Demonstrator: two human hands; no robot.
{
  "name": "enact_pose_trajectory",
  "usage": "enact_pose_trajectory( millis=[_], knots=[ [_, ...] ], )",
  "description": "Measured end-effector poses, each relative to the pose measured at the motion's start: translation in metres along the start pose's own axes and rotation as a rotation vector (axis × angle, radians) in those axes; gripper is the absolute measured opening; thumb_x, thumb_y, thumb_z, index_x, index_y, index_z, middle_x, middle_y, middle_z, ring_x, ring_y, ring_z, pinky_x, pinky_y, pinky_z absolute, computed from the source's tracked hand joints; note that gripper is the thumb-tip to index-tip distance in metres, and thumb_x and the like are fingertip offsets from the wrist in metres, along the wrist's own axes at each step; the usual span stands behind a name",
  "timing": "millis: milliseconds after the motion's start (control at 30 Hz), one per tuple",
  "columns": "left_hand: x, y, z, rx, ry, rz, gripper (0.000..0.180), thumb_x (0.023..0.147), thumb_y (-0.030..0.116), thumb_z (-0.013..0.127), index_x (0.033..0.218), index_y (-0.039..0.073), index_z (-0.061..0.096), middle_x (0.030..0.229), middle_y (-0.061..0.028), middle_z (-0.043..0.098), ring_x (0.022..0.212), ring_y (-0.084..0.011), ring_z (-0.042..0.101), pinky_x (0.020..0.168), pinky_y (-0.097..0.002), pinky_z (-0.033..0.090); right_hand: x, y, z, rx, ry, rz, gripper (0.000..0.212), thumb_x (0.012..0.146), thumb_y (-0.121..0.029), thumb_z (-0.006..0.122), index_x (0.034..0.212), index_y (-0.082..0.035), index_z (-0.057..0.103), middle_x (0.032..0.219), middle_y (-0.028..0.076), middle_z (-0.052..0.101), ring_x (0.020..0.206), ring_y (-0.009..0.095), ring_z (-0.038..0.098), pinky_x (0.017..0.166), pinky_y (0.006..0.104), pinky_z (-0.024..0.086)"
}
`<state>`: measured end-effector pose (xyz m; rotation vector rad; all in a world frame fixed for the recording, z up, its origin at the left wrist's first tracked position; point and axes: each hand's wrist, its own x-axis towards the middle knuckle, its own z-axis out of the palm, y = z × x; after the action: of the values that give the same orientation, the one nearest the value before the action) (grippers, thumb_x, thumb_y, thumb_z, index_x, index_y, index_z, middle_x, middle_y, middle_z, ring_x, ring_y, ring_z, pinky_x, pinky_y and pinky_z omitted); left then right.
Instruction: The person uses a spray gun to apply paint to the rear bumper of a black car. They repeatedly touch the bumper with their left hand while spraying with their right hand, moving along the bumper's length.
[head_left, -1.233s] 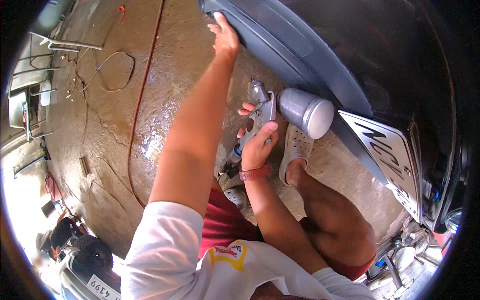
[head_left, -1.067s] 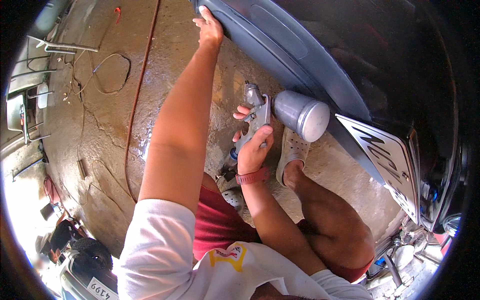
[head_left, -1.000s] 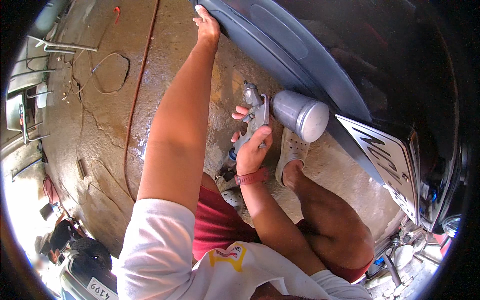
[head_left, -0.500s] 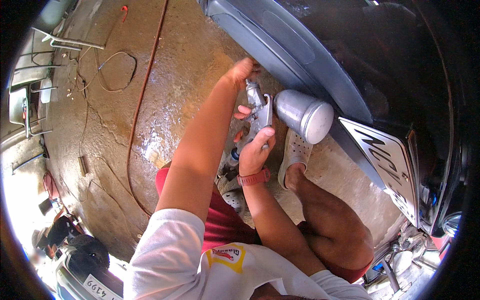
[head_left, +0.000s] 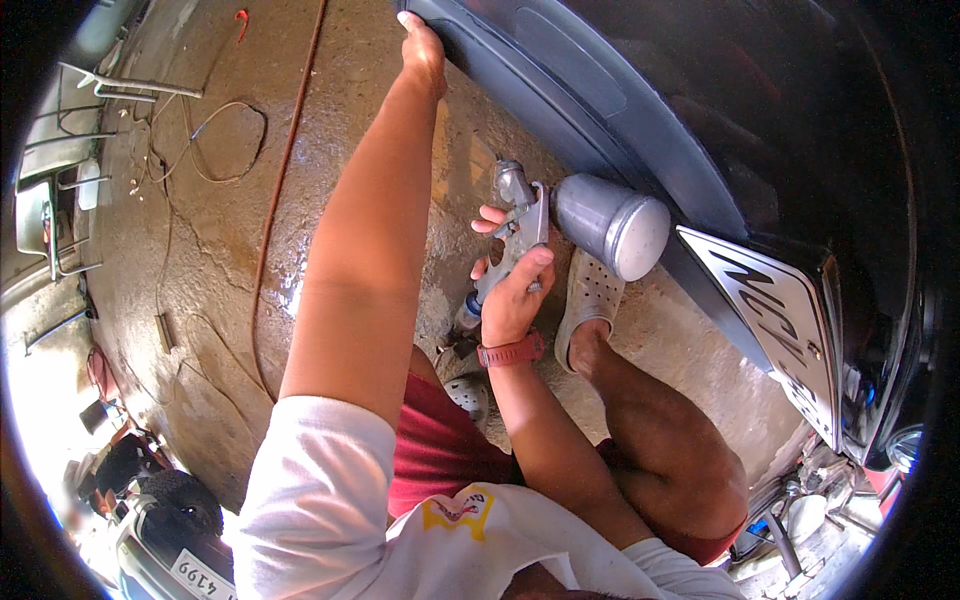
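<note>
My right hand (head_left: 515,290), with a red wristband (head_left: 511,350), grips a silver spray gun (head_left: 523,225) by its handle. A grey, pale-ended paint cup (head_left: 609,225) sits on the gun's right side, and a blue-ringed fitting (head_left: 470,308) shows at the handle's lower end. Far ahead, my left hand (head_left: 425,58) is at the left end of the dark grey car bumper (head_left: 600,110). One digit is stretched out at its tip; the other fingers are mostly hidden, and contact with the bumper is unclear. No tool shows in that hand.
A license plate (head_left: 765,330) juts from the dark car at right. A reddish hose (head_left: 285,190) and a looped thin cable (head_left: 232,145) lie on the wet-looking concrete floor (head_left: 350,120). Metal-framed chairs (head_left: 60,210) stand at left. My clog-clad foot (head_left: 594,300) is below the cup.
My left hand has left the spray gun's front end and moved forward and left to the bumper's end. My right hand keeps holding the gun in nearly the same place.
</note>
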<state>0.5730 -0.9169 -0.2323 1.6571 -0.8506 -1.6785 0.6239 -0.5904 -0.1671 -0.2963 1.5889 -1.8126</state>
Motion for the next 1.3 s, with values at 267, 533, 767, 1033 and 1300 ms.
enact_pose_trajectory(
  millis=[267,533,767,1033,1300],
  knots=[
    [-0.07,-0.094,0.002,0.23,-0.196,0.141,0.135,0.091,0.097,0.004,0.159,-0.014,0.042,0.164,-0.0327,0.045,0.158,-0.0419,0.037,0.131,-0.0427,0.024,-0.002,0.007,0.001,-0.015,0.01,-0.041,0.095,0.106,-0.082,0.028,0.145,0.0,0.057,0.124,0.013,0.075,0.102,0.021,0.072,0.058,0.0307,0.053],
    [-0.107,-0.109,-0.028,0.583,-0.389,0.287,0.111,0.103,0.085,0.016,0.164,-0.004,0.039,0.17,-0.0293,0.038,0.162,-0.0427,0.03,0.133,-0.044,0.023,0.003,0.012,0.001,-0.012,0.027,-0.055,0.097,0.105,-0.083,0.027,0.155,-0.002,0.046,0.125,0.013,0.075,0.102,0.02,0.072,0.058,0.0296,0.052],
    [-0.02,-0.086,-0.026,0.261,-0.342,0.504,0.114,0.104,0.085,0.022,0.165,-0.011,0.032,0.173,-0.0257,0.035,0.162,-0.0324,0.029,0.133,-0.0407,0.019,0.003,0.01,-0.003,-0.039,0.006,-0.034,0.107,0.101,-0.088,0.029,0.171,-0.007,0.03,0.125,0.014,0.074,0.102,0.019,0.071,0.058,0.0261,0.05],
    [0.026,-0.026,-0.034,0.157,-0.226,0.172,0.106,0.104,0.084,0.024,0.171,0.002,0.027,0.175,-0.0175,0.037,0.16,-0.0359,0.037,0.133,-0.0548,0.016,0.003,0.007,-0.007,-0.031,-0.005,-0.017,0.104,0.102,-0.087,0.029,0.166,-0.006,0.037,0.128,0.016,0.073,0.106,0.02,0.071,0.058,0.0274,0.052],
    [-0.008,-0.034,-0.02,-0.13,-0.48,0.083,0.097,0.108,0.078,0.017,0.172,0.006,0.023,0.179,-0.0137,0.028,0.161,-0.0369,0.033,0.132,-0.0585,0.021,0.0,0.004,-0.003,-0.023,-0.004,-0.031,0.1,0.103,-0.085,0.028,0.156,-0.004,0.049,0.128,0.016,0.074,0.107,0.022,0.072,0.057,0.0292,0.053]
  ],
)
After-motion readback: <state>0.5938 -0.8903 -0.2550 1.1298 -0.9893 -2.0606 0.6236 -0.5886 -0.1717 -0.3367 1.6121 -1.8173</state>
